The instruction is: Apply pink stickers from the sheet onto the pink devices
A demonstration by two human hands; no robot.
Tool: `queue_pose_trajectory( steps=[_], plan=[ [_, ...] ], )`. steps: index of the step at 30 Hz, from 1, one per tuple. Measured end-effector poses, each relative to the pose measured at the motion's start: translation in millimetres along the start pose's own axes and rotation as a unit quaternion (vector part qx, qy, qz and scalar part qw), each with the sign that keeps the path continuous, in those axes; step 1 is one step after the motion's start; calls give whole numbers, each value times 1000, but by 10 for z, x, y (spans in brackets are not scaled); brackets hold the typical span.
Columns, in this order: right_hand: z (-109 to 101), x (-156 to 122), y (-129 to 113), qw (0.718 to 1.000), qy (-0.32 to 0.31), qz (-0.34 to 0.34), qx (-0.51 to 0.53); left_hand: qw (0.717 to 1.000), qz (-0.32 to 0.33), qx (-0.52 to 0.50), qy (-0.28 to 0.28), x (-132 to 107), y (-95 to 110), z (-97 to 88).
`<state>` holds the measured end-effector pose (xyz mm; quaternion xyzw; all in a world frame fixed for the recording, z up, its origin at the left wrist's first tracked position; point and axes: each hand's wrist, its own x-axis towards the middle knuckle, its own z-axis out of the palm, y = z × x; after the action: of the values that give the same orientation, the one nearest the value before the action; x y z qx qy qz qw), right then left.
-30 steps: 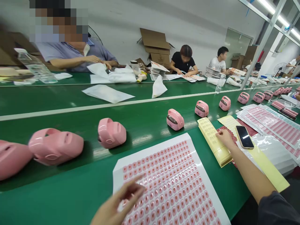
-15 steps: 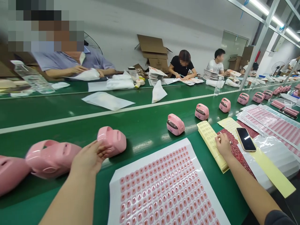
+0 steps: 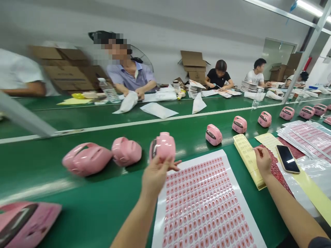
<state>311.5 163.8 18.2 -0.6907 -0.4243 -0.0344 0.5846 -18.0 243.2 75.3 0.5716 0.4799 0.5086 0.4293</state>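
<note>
My left hand point(image 3: 156, 174) grips the near lower side of a pink plastic casing with a handle point(image 3: 165, 146), over the top edge of a white sheet of pink oval stickers point(image 3: 204, 203). To its left, two more pink casings point(image 3: 126, 151) stand on the green belt. My right hand point(image 3: 263, 160) is closed in a pinch beside a folded stack of pale yellow sticker sheets point(image 3: 248, 158). Whatever lies between its fingertips is too small to make out. A phone point(image 3: 287, 158) lies just right of that hand.
Several pink casings point(image 3: 239, 124) line the belt toward the far right. Another casing point(image 3: 28, 220) sits at the near left. Clear plastic and printed sheets point(image 3: 307, 137) cover the right side. Metal posts point(image 3: 307, 51) rise beside the belt. Co-workers point(image 3: 133, 74) sit across it, handling white bags and papers.
My left hand has moved right, bringing a pink casing toward the sticker sheet. My right hand has lifted slightly off the yellow sheets, still pinched. The view has swung left.
</note>
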Motion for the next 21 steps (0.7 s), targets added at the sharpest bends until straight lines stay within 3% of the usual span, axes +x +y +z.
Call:
queue_pose_trajectory(
  steps=[2, 4, 6, 8, 10, 12, 16, 17, 18, 20, 21],
  plan=[
    [41, -133, -241, 998, -23, 6, 51, 996, 59, 59, -9, -352, -27, 122],
    [90, -326, -576, 983, -86, 12, 160, 983, 115, 136, -48, -645, -86, 265],
    [138, -543, -922, 956, -182, -1, 231, 956, 208, 198, -62, -855, -148, 417],
    [187, -736, -1185, 930, -246, -7, 275, 918, 298, 257, -43, -997, -181, 562],
    [234, -867, -1309, 924, -242, 11, 297, 887, 353, 297, -18, -1111, -163, 669],
    [264, -918, -1307, 922, -211, 49, 320, 881, 368, 297, -27, -1238, -105, 699],
    [204, -809, -1157, 874, -203, 155, 413, 930, 307, 142, -147, -1562, -7, 489],
    [164, -762, -1128, 854, -218, 180, 436, 952, 268, 64, -131, -1634, -5, 418],
    [118, -720, -1109, 833, -236, 202, 457, 977, 206, -20, -59, -1693, -12, 362],
    [30, -674, -1098, 786, -283, 234, 498, 981, 69, -166, 75, -1767, -43, 332],
    [-5, -679, -1102, 760, -311, 243, 516, 973, 8, -212, 88, -1787, -61, 361]
  ],
)
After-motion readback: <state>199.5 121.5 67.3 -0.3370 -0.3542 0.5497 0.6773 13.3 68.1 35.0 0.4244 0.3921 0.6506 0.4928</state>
